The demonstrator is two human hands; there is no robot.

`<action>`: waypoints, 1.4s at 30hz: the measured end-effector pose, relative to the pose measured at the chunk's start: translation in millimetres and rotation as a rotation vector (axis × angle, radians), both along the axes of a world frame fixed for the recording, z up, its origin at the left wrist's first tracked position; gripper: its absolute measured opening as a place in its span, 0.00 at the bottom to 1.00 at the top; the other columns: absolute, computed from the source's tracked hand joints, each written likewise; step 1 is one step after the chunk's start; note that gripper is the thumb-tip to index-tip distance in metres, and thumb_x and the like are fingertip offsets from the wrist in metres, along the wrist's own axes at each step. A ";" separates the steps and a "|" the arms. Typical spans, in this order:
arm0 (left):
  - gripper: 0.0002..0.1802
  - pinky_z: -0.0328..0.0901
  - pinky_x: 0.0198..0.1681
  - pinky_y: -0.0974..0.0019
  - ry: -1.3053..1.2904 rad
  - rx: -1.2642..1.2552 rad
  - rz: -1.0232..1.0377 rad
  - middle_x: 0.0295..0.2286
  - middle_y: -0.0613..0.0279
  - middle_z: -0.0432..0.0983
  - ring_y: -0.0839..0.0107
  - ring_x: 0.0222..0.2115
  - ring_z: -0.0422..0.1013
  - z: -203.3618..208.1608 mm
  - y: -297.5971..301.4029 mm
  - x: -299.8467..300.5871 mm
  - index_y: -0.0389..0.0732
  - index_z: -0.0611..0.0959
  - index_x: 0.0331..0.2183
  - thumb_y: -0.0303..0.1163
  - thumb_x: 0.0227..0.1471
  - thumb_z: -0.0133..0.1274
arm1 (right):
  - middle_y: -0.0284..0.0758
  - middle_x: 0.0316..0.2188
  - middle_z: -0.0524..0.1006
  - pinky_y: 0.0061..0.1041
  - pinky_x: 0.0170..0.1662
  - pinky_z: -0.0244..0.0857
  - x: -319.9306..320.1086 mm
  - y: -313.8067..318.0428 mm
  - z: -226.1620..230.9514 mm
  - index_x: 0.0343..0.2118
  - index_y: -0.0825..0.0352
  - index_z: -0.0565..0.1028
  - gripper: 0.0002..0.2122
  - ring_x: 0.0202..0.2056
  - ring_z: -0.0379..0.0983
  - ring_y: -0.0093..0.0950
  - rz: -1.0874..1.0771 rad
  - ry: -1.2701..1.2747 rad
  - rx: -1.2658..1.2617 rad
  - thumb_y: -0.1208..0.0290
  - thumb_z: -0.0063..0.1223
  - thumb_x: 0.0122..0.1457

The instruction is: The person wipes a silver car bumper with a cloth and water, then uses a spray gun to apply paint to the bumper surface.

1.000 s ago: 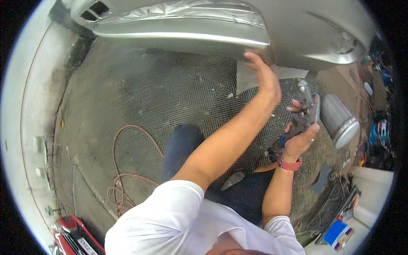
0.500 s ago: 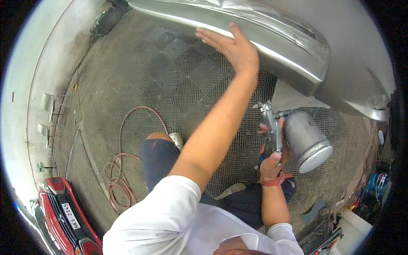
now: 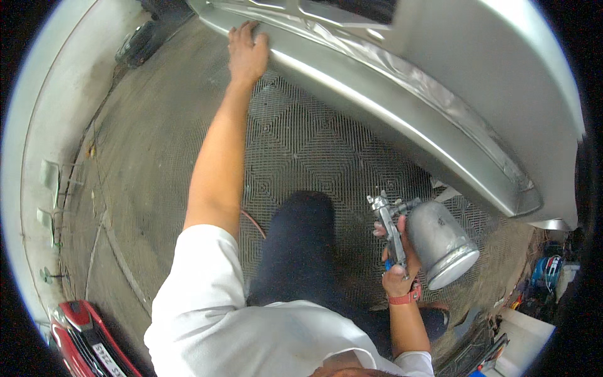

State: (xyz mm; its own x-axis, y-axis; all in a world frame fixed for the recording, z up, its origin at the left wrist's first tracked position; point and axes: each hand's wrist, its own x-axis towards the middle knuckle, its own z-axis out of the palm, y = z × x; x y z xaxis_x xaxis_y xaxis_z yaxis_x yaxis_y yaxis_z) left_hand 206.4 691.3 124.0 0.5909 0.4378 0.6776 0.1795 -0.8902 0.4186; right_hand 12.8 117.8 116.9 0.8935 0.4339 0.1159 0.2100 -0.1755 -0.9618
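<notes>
While the left hand (image 3: 248, 55) lies at the lower edge of the long silver body panel (image 3: 377, 103), the right hand (image 3: 396, 280) carries a metal spray gun (image 3: 391, 231) off to the other side, well apart from it. The right grip is closed around the gun's handle, thumb low on the back and fingertips showing on the front, a hold that probably leaves the fingers near the trigger; whether the trigger is pressed, I cannot tell. The large grey cup (image 3: 440, 239) hangs tilted to the right of the gun, its pale lid toward the lower right, so the weight likely pulls sideways on the wrist, where a red band (image 3: 405, 296) sits. The nozzle end points up and to the left, into the gap before the panel rather than against its surface. The left grip is empty, its fingers slightly spread over the panel's edge, perhaps to feel the surface or steady the body; light contact seems likely, but is not certain. Shiny film (image 3: 433, 88) runs along the recess above the panel, presumably to shield what lies beneath. Below, a dark-trousered knee (image 3: 298, 229) juts over the ribbed floor mat (image 3: 314, 144), with a reddish hose (image 3: 253, 223) beside it.
</notes>
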 end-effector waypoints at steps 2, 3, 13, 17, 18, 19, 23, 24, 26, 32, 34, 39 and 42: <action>0.35 0.44 0.79 0.42 0.021 -0.026 -0.027 0.73 0.52 0.63 0.45 0.77 0.46 -2.6 6.4 19.9 0.45 0.76 0.68 0.50 0.65 0.48 | 0.45 0.50 0.86 0.19 0.32 0.67 -0.9 -2.3 6.8 0.74 0.77 0.65 0.63 0.38 0.79 0.21 -0.081 -0.007 -0.006 0.12 0.36 0.58; 0.36 0.44 0.79 0.43 0.027 -0.073 -0.050 0.73 0.52 0.63 0.45 0.77 0.46 -1.7 8.3 29.6 0.45 0.76 0.68 0.50 0.65 0.48 | 0.46 0.49 0.87 0.19 0.31 0.67 -1.5 -8.6 10.0 0.73 0.77 0.65 0.64 0.37 0.79 0.21 -0.100 -0.002 -0.031 0.12 0.36 0.58; 0.40 0.45 0.79 0.44 0.131 0.110 0.060 0.74 0.39 0.55 0.36 0.73 0.52 -24.7 186.7 81.0 0.43 0.71 0.71 0.53 0.65 0.51 | 0.46 0.48 0.87 0.18 0.30 0.67 -14.3 23.4 30.2 0.73 0.77 0.66 0.65 0.33 0.77 0.19 -0.213 0.035 -0.093 0.10 0.35 0.56; 0.48 0.50 0.77 0.40 -0.188 -0.724 -0.004 0.77 0.38 0.41 0.34 0.73 0.52 -18.6 54.0 96.0 0.45 0.55 0.77 0.61 0.69 0.47 | 0.46 0.47 0.87 0.20 0.30 0.68 -22.1 18.6 38.5 0.74 0.75 0.66 0.64 0.32 0.78 0.22 -0.269 0.043 -0.200 0.10 0.35 0.56; 0.50 0.51 0.76 0.38 -0.345 -0.982 -0.032 0.78 0.39 0.38 0.34 0.73 0.52 1.5 29.1 83.4 0.45 0.51 0.78 0.64 0.70 0.45 | 0.46 0.47 0.87 0.20 0.30 0.69 -19.5 21.0 38.9 0.74 0.75 0.66 0.64 0.32 0.78 0.23 -0.251 0.041 -0.207 0.10 0.35 0.56; 0.51 0.52 0.76 0.38 -0.468 -1.093 -0.145 0.78 0.40 0.39 0.36 0.73 0.52 -8.2 31.0 80.8 0.45 0.49 0.79 0.66 0.70 0.43 | 0.46 0.47 0.87 0.21 0.30 0.69 -18.8 18.8 37.9 0.74 0.75 0.66 0.64 0.33 0.79 0.23 -0.224 0.039 -0.210 0.10 0.35 0.57; 0.54 0.52 0.76 0.39 -0.893 -1.387 -0.429 0.78 0.44 0.43 0.43 0.74 0.52 -81.3 38.0 93.5 0.44 0.42 0.79 0.71 0.72 0.34 | 0.46 0.46 0.87 0.22 0.29 0.70 -16.9 30.9 37.7 0.74 0.74 0.66 0.63 0.36 0.82 0.26 -0.176 0.017 -0.200 0.11 0.36 0.57; 0.55 0.49 0.77 0.41 -0.752 -1.539 -0.508 0.78 0.46 0.40 0.46 0.75 0.51 -59.2 -50.4 81.1 0.43 0.39 0.79 0.72 0.73 0.31 | 0.47 0.46 0.87 0.22 0.29 0.71 -30.4 42.2 39.3 0.74 0.74 0.66 0.63 0.37 0.83 0.27 -0.261 0.012 -0.220 0.11 0.36 0.57; 0.56 0.45 0.79 0.44 -0.773 -1.571 -0.413 0.79 0.42 0.35 0.45 0.77 0.45 -56.6 -114.6 56.4 0.41 0.35 0.79 0.72 0.73 0.28 | 0.47 0.46 0.87 0.21 0.28 0.71 -38.9 69.4 40.0 0.74 0.75 0.65 0.63 0.40 0.84 0.29 -0.280 -0.017 -0.194 0.12 0.37 0.57; 0.55 0.34 0.81 0.51 -0.676 -1.708 -0.171 0.79 0.40 0.35 0.45 0.79 0.39 -48.6 -336.4 17.1 0.33 0.41 0.78 0.69 0.75 0.26 | 0.50 0.50 0.84 0.20 0.27 0.71 -33.6 44.0 41.6 0.78 0.76 0.55 0.65 0.46 0.83 0.32 -0.246 -0.004 -0.113 0.13 0.44 0.57; 0.55 0.38 0.80 0.52 -0.766 -1.798 -0.184 0.78 0.42 0.40 0.46 0.78 0.43 -56.6 -325.7 30.5 0.34 0.45 0.78 0.71 0.74 0.27 | 0.50 0.51 0.84 0.20 0.27 0.71 -33.1 49.4 47.0 0.78 0.75 0.55 0.66 0.45 0.83 0.32 -0.267 0.010 -0.070 0.13 0.44 0.56; 0.58 0.48 0.77 0.48 -0.966 -2.109 -0.450 0.77 0.53 0.51 0.50 0.75 0.52 -57.7 -177.1 49.7 0.42 0.54 0.78 0.79 0.69 0.28 | 0.50 0.51 0.86 0.21 0.29 0.72 -37.0 60.8 40.9 0.77 0.74 0.60 0.65 0.45 0.85 0.34 -0.313 -0.010 -0.022 0.12 0.44 0.55; 0.57 0.50 0.77 0.43 -0.911 -2.058 -0.564 0.77 0.52 0.50 0.49 0.75 0.51 -64.3 -105.7 59.5 0.43 0.57 0.77 0.79 0.69 0.28 | 0.48 0.50 0.86 0.21 0.30 0.72 -37.2 52.6 35.7 0.76 0.74 0.61 0.63 0.44 0.85 0.32 -0.326 -0.013 -0.021 0.12 0.42 0.56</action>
